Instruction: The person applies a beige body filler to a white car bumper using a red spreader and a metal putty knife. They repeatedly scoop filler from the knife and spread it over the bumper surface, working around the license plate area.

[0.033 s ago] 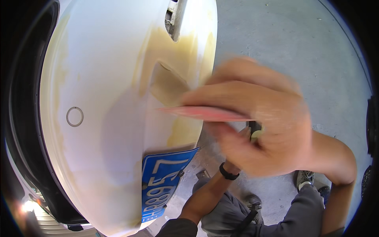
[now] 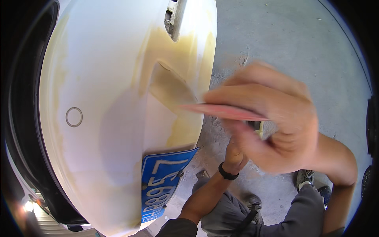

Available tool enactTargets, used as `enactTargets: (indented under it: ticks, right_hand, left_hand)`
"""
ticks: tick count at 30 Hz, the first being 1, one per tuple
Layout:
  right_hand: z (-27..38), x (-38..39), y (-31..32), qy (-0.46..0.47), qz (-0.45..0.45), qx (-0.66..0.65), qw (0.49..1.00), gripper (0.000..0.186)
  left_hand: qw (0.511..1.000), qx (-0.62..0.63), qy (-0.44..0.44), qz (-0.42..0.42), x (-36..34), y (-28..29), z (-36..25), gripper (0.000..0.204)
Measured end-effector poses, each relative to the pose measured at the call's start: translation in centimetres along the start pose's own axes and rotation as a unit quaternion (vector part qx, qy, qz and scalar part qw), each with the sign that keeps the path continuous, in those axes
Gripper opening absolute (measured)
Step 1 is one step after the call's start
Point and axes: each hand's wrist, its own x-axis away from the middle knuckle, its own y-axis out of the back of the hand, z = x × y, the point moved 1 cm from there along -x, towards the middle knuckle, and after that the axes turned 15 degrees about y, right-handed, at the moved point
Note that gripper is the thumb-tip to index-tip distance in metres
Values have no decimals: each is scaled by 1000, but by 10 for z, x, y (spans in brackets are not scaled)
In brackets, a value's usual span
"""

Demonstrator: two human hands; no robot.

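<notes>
The right hand has slid a little toward three o'clock, taking the pink pad with it, so the pad's tip now covers less of the white panel, and more of the left hand shows below. From where I stand, the pad is pinched between thumb and fingers, edge-on and slightly blurred, pointing to nine o'clock; its tip crosses the panel's edge in view, though I can't tell whether it touches. Taking the pad as the dial's centre, the left hand sits at six o'clock, a black band on its wrist; its fingers are hidden behind the right thumb, so I can't tell its grip. Yellowish patches mark the panel. A recess lies at ten o'clock, a slot at eleven, a ring at nine, and the blue plate past seven.
</notes>
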Motion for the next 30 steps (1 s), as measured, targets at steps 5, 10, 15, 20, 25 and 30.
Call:
enactTargets:
  ticks: [5, 10, 15, 20, 25, 30]
  right_hand:
    - [14, 60, 36, 23, 133, 157, 978, 47]
    - [19, 101, 37, -19, 163, 198, 966, 53]
    - [11, 74, 47, -154, 78, 128, 977, 31]
    - [-1, 16, 33, -322, 18, -33, 946, 25]
    - [-22, -16, 4, -392, -10, -138, 910, 24]
    - [-30, -18, -5, -403, -5, -124, 907, 24]
  left_hand:
    - [999, -17, 8, -50, 6, -9, -2, 34]
    - [988, 127, 33, 75, 6, -12, -9, 39]
    - [996, 35, 28, -78, 6, -3, -6, 38]
    - [992, 68, 46, 100, 1, 4, -7, 36]
    - [998, -27, 34, -43, 9, -1, -7, 38]
    - [991, 4, 60, -122, 15, -11, -8, 41]
